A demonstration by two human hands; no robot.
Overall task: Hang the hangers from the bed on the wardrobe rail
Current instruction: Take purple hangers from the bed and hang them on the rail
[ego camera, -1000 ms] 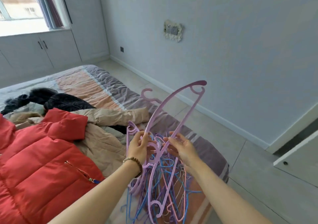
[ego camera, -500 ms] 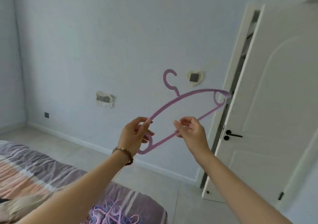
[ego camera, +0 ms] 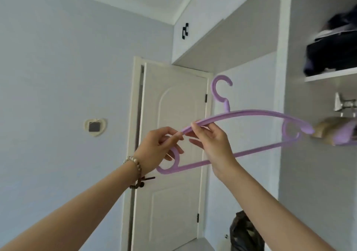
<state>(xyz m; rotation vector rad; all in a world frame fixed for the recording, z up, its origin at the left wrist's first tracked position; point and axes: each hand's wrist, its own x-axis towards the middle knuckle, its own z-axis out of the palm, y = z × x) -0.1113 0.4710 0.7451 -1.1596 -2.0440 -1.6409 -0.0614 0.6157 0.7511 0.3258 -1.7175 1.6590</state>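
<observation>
I hold one purple plastic hanger (ego camera: 257, 113) up in the air in front of the white door, hook upward. My left hand (ego camera: 158, 150) pinches the hanger's left end near its loop. My right hand (ego camera: 212, 144) pinches the upper arm just to the right of that. The hanger's right tip reaches toward the open wardrobe at the right, where a metal rail bracket (ego camera: 345, 105) shows under a shelf. Another hanger (ego camera: 336, 134), tan and purple, hangs there at the frame's edge. The bed and the other hangers are out of view.
A white door (ego camera: 173, 154) stands straight ahead beside the wardrobe's side panel (ego camera: 282, 115). Dark folded clothes (ego camera: 332, 55) lie on the shelf (ego camera: 328, 76) at upper right. A dark bag (ego camera: 245, 233) sits on the floor by the door. Upper cabinets (ego camera: 193, 24) run overhead.
The view has swung from the bed up and right to the wardrobe. Both hands lifted one purple hanger off the pile and carried it toward the wardrobe opening.
</observation>
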